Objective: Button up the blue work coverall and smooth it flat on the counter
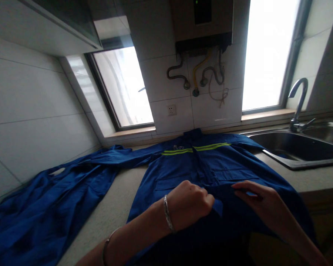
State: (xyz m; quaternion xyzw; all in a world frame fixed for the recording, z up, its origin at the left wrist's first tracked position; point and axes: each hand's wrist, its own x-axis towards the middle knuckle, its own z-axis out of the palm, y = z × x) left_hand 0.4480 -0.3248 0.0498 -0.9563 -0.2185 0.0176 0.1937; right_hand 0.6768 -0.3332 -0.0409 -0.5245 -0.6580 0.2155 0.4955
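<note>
Across the counter (122,190), the blue jacket (177,170) lay spread, collar (192,133) toward the tiled wall (172,88), lower part running past the front edge toward the person. Probably set that way to keep the lower front within reach of both hands. Sleeves went out sideways, likely so the body could lie flat; one ended near the sink (288,165). Second blue garment (80,192) sat bunched at the left, touching the other sleeve, apparently just parked clear of the jacket's body.

Grip: left hand (190,201) was curled into a fist, clamped on jacket cloth, a small flap poking out past the thumb. Right hand (258,194) had thumb and forefinger tips together on the cloth, a loop open behind them. Fabric ran between the two, probably held to keep it taut. Pinch force: couldn't tell, too dark.
</note>
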